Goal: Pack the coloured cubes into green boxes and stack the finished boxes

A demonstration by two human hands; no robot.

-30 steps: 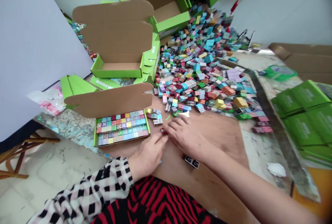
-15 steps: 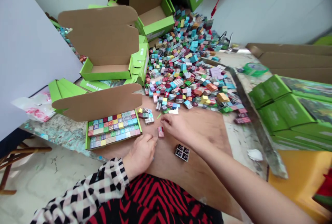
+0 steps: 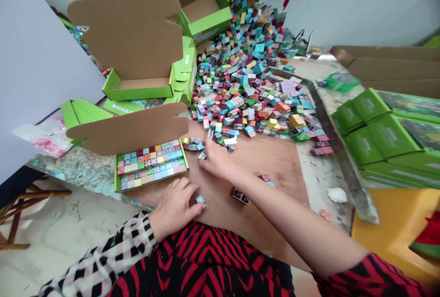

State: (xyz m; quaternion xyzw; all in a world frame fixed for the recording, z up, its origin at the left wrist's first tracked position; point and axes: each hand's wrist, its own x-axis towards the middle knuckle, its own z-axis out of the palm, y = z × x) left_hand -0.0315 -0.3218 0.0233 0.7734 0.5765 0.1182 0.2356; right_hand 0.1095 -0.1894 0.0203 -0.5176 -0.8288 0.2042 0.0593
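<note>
My left hand (image 3: 175, 203) rests on the brown board, its thumb and fingers curled around a small grey patterned block (image 3: 200, 199). Farther forward, my right hand (image 3: 217, 158) has its fingertips closed on a small greyish block (image 3: 202, 155), partly covered by the fingers. Just beyond lies a short cluster of blocks (image 3: 192, 144). Left of both hands stands an open green box (image 3: 117, 182) holding rows of colourful patterned blocks (image 3: 151, 168). A dark-faced block piece (image 3: 240, 195) is partly hidden by my right forearm, with a red and blue piece (image 3: 266, 179) past it.
A large heap of loose blocks (image 3: 247, 81) covers the back of the table. Behind the filled box is an open green box (image 3: 137, 90). At right, a metal strip (image 3: 340, 159) runs beside stacked green boxes (image 3: 381, 136); a yellow stool (image 3: 385, 219) is below.
My left fingers have opened somewhat, exposing the grey block. The right hand moved left to the small cluster. The red block between the hands is gone from that spot; the view shifted slightly.
</note>
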